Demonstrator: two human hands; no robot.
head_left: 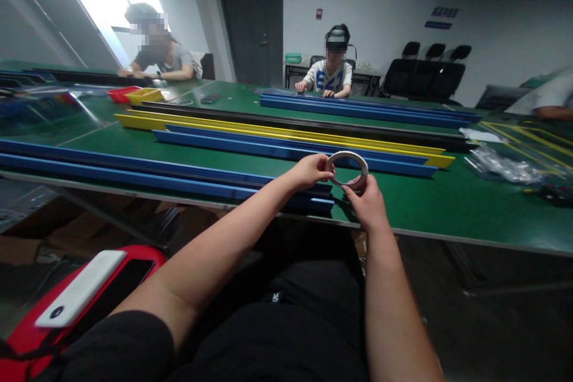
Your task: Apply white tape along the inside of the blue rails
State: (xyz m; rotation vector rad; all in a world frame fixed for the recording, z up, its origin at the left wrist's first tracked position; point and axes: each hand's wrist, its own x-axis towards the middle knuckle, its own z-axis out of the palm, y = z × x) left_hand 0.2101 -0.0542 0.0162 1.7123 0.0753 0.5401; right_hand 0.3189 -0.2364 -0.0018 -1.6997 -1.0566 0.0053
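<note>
A roll of tape [365,166], pale and ring-shaped, is held upright above the front of the green table [452,203]. My left hand [312,171] pinches its left rim between thumb and fingers. At the lower right of the ring, my right hand [367,200] grips it with the thumb in front. Just left of my hands ends a pair of long blue channel strips [215,182] lying along the table edge. Behind the roll lie another blue strip [286,150] and a yellow strip [250,130].
Further back are a black strip [313,121] and more blue strips [358,108]. Clear plastic bags [504,167] lie at right. Red [122,94] and yellow bins [145,95] stand at left. Two people sit across the table; another person's arm shows at right. A red stool [27,334] holds a white device [83,289].
</note>
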